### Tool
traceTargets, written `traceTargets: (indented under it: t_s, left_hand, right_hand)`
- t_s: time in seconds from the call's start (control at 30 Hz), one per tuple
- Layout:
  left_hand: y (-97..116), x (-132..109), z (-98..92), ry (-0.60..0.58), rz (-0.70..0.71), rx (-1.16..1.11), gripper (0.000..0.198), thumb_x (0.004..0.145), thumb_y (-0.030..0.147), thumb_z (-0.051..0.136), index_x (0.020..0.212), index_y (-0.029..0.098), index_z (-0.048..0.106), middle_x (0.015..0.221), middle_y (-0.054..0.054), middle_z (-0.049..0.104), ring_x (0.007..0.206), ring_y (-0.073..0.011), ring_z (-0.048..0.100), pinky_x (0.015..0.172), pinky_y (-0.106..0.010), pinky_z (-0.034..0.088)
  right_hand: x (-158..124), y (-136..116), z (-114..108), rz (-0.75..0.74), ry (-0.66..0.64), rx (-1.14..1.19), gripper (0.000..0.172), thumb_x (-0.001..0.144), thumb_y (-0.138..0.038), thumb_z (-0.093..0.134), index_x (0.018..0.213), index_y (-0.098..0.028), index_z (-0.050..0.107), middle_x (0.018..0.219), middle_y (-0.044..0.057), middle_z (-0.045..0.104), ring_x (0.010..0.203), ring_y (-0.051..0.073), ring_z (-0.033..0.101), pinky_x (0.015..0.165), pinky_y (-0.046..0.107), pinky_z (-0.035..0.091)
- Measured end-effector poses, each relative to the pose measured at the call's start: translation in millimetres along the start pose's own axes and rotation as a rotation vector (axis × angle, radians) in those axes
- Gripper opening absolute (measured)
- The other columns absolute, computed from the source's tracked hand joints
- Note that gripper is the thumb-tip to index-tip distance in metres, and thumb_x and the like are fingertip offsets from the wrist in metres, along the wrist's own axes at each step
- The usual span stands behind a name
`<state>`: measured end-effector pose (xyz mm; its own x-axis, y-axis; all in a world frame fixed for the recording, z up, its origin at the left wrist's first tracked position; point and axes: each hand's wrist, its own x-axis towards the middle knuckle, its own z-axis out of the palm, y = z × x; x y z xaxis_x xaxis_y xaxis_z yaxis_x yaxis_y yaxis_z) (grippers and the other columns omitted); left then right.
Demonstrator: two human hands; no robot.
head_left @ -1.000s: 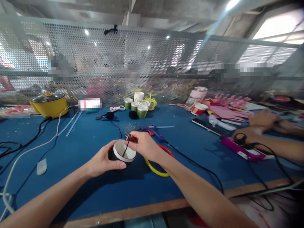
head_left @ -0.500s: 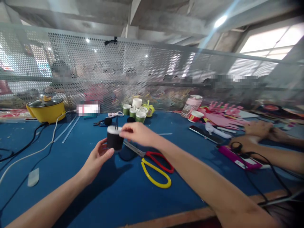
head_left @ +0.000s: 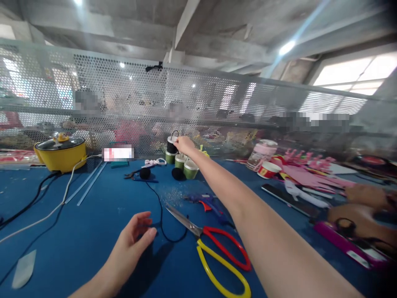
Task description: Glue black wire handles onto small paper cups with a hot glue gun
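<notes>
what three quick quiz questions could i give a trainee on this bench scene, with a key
1. Multiple choice: what does the person's right grip hold?
a) the scissors
b) a black cup
c) the phone
2. True or false: the person's left grip holds nothing.
3. Fill in: the lidded pot at the left is ____.

Key: 1 b; 2 true; 3 yellow.

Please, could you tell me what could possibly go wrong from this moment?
The right hand holds the black cup by its rim, close above a green cup; I cannot tell if they touch. A slip might tip either one.

The scissors lie near the right forearm, points toward the far side; a low return of that arm might knock them.
</notes>
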<state>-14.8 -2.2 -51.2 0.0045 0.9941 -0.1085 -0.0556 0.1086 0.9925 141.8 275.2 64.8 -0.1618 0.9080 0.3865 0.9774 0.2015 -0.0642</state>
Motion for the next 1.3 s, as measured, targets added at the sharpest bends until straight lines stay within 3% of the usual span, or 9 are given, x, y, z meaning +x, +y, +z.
traceTargets:
  t_s: [0.37, 0.7, 0.87, 1.03, 1.3]
  left_hand:
    - [-15.4, 6.1, -1.8, 0.005, -0.011, -0.021, 0.053, 0.065, 0.049, 0.061, 0.108, 0.019, 0.052, 0.106, -0.009, 0.056, 0.093, -0.0215, 0.056, 0.078, -0.031, 0.044]
    - [-12.7, 6.5, -4.1, -0.018, -0.011, -0.001, 0.050, 0.066, 0.046, 0.062, 0.108, 0.019, 0.053, 0.106, -0.009, 0.057, 0.090, -0.0194, 0.057, 0.077, -0.030, 0.045]
    - [-14.0, 9.3, -6.8, -0.084, -0.023, 0.002, 0.048, 0.067, 0.043, 0.063, 0.107, 0.019, 0.053, 0.106, -0.010, 0.057, 0.093, -0.0197, 0.055, 0.078, -0.030, 0.045]
    - [-18.7, 13.3, -8.1, -0.114, -0.028, -0.009, 0.047, 0.068, 0.042, 0.063, 0.107, 0.019, 0.052, 0.106, -0.011, 0.055, 0.092, -0.0197, 0.055, 0.080, -0.032, 0.044]
    - [-20.1, 12.3, -8.8, -0.137, -0.041, -0.046, 0.045, 0.065, 0.040, 0.066, 0.104, 0.019, 0.054, 0.102, -0.010, 0.056, 0.090, -0.0196, 0.056, 0.078, -0.032, 0.045]
  right_hand:
    - [21.2, 13.7, 24.9, 0.072, -0.024, -0.060, 0.031, 0.082, -0.035, 0.045, 0.101, -0.018, 0.064, 0.103, 0.011, 0.064, 0.094, 0.021, 0.059, 0.072, 0.026, 0.042]
    - [20.8, 24.1, 22.8, 0.036, -0.018, -0.050, 0.034, 0.080, -0.040, 0.049, 0.107, -0.022, 0.059, 0.106, 0.007, 0.063, 0.098, 0.021, 0.057, 0.074, 0.025, 0.042]
    - [32.0, 44.5, 11.4, 0.069, -0.040, -0.084, 0.035, 0.089, -0.038, 0.035, 0.107, -0.017, 0.057, 0.104, 0.010, 0.061, 0.096, 0.019, 0.056, 0.078, 0.027, 0.043]
    - [37.4, 57.5, 11.3, 0.075, -0.122, -0.167, 0.029, 0.085, -0.030, 0.049, 0.111, -0.016, 0.050, 0.112, 0.007, 0.053, 0.094, 0.018, 0.055, 0.078, 0.038, 0.047]
    - [38.7, 55.3, 20.6, 0.059, -0.213, -0.245, 0.031, 0.084, -0.030, 0.049, 0.111, -0.014, 0.051, 0.111, 0.009, 0.053, 0.094, 0.018, 0.055, 0.079, 0.037, 0.047]
